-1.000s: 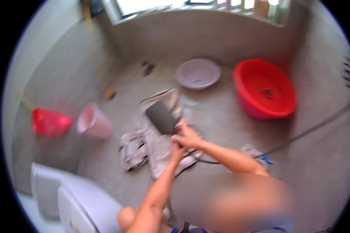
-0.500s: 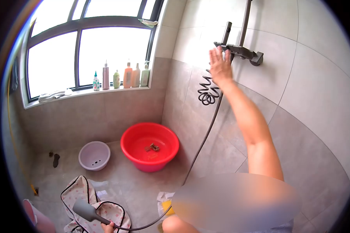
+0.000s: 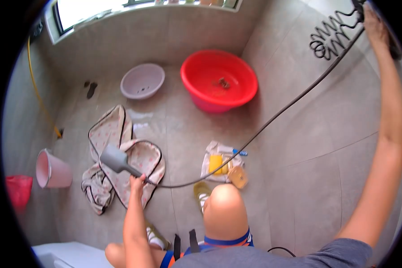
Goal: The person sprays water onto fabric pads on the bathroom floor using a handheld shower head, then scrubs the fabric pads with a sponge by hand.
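My left hand [image 3: 138,182] is closed round the handle of a grey shower head [image 3: 114,159], held over a pale fabric item with pink dots and black piping [image 3: 144,154] that lies on the floor. A black hose [image 3: 272,118] runs from the shower head up to the wall at the upper right. There my right hand [image 3: 375,27] reaches up to the dark shower fixture [image 3: 358,8]; its fingers are mostly hidden at the frame's edge. Below the hose, a yellow block [image 3: 215,164] and a blue-handled brush [image 3: 239,152] lie on a crumpled wrapper [image 3: 210,152].
A red basin [image 3: 201,91] and a pale purple basin [image 3: 142,81] stand near the back wall. At the left are a pink bucket [image 3: 58,173] and a red bag [image 3: 18,190]. A coiled black cord [image 3: 328,40] hangs on the right wall.
The view has tilted down from the window and wall. My right hand, off the shower head since a second ago, stays up at the fixture. My left hand still holds the shower head over the fabric.
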{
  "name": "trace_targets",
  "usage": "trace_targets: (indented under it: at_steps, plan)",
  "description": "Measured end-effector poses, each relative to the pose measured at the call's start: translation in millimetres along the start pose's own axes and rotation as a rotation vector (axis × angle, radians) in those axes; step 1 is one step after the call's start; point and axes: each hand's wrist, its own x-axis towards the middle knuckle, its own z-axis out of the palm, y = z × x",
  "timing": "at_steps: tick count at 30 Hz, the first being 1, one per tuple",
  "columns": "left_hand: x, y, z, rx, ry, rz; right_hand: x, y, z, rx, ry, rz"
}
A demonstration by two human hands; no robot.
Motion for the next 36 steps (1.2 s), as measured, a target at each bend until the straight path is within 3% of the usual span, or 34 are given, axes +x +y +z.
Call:
trace_targets:
  at_steps: [2,3,6,9,12,13,14,16,19,21,22,24,27,28,30,31,33,34,36]
  plan:
    - [-13,6,4,0.005,0.001,0.031,27,-1,45,-0.648,0.018,-0.052]
    - [-14,5,2,0.021,0.009,0.031,38,-3,35,-0.423,-0.068,-0.030]
    - [-32,19,7,0.054,0.040,-0.002,34,-1,-8,-0.460,-0.100,-0.127]
    - [-35,21,-1,0.039,0.022,-0.033,42,-18,-16,-0.399,-0.169,-0.073]
    - [-22,19,0,-0.005,0.008,-0.050,38,-67,-16,-0.103,0.107,0.014]
    - [-21,21,12,-0.010,0.013,-0.048,10,-96,-44,0.237,0.951,-0.117]
    - [-19,23,24,-0.011,0.018,-0.048,-29,-140,-72,0.538,0.490,-0.168]
    - [-5,25,53,0.030,-0.077,-0.018,-118,-245,-146,1.259,0.177,-0.324]
    - [-3,28,126,0.084,-0.253,0.067,-275,-414,-249,2.168,-0.672,-0.483]
    - [-11,23,175,0.141,-0.327,0.117,-360,-489,-306,2.526,-1.234,-0.340]
    - [-20,27,199,0.199,-0.358,0.135,-384,-512,-326,2.619,-1.385,-0.222]
    - [0,5,231,0.293,-0.638,0.190,-403,-537,-340,2.572,-1.497,-0.035]
    - [-5,-16,257,0.520,-0.646,0.219,-406,-560,-323,2.288,-1.503,0.080]
    - [-16,-14,256,0.567,-0.660,0.222,-404,-563,-309,2.238,-1.505,0.025]
    - [-23,-10,245,0.711,-0.819,0.237,-428,-620,-270,2.038,-1.426,0.020]
    - [-19,-14,233,0.816,-0.845,0.243,-436,-643,-249,2.004,-1.423,0.063]
    - [-4,-35,188,0.977,-0.821,0.413,-422,-642,-219,1.869,-1.440,-0.086]
    - [-3,-31,162,1.109,-0.767,0.416,-428,-647,-213,1.883,-1.308,-0.108]
    - [0,-17,107,1.282,-0.693,0.430,-444,-670,-204,1.857,-1.302,-0.073]
